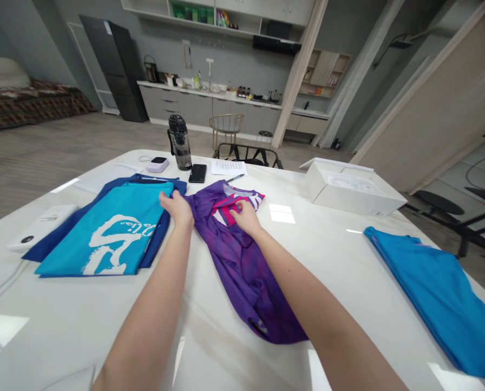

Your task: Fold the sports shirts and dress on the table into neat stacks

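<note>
A purple shirt [242, 266] with a pink and white patterned front lies loosely bunched on the white table, its collar pointing away from me. My left hand [178, 209] is closed at the shirt's left sleeve edge, fingertips over the folded stack; the exact grip is partly hidden. With bent fingers, my right hand [246, 217] pinches the cloth on the patterned chest area. To the left lies a folded turquoise shirt [140, 201] with white lettering, on top of dark blue folded clothing [63, 233]. A blue folded garment [433, 293] rests at the table's right.
Toward the far edge stand a black-lidded water bottle [181, 144], a phone [197, 174], a small lilac device [158, 164], a printed sheet [228, 167] and a pen [236, 177]. An open white box [344, 190] sits back right. A white power strip [43, 228] lies left.
</note>
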`<action>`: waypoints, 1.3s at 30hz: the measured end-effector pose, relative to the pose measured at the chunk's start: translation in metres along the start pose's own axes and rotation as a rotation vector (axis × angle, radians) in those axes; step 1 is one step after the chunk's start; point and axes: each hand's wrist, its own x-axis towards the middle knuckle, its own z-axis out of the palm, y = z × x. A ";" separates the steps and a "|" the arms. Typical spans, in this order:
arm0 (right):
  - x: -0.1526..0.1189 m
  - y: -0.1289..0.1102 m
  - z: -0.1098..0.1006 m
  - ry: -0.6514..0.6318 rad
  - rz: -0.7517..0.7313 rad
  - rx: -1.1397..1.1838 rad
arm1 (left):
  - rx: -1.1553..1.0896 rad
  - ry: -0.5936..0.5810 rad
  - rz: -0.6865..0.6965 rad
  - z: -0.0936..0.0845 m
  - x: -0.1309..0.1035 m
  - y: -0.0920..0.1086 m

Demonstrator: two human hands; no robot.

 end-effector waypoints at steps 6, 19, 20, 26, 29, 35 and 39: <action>0.011 -0.023 0.017 -0.058 0.281 -0.216 | 0.421 -0.503 0.288 0.009 -0.024 -0.004; -0.005 0.063 -0.095 0.069 0.170 0.049 | 0.662 -0.777 0.124 0.020 -0.038 -0.056; -0.012 0.080 -0.119 0.068 0.252 0.045 | 0.712 -0.801 0.123 0.021 -0.038 -0.057; -0.044 0.164 -0.229 0.395 0.592 0.069 | 0.997 -0.924 0.244 0.022 -0.042 -0.066; -0.051 0.185 -0.250 0.505 0.652 -0.068 | 1.045 -0.981 0.303 0.022 -0.046 -0.069; -0.051 0.209 -0.274 0.570 0.764 -0.323 | 0.999 -1.134 0.394 0.024 -0.061 -0.065; -0.055 0.213 -0.276 0.585 0.853 -0.451 | 0.936 -1.213 0.443 0.026 -0.069 -0.062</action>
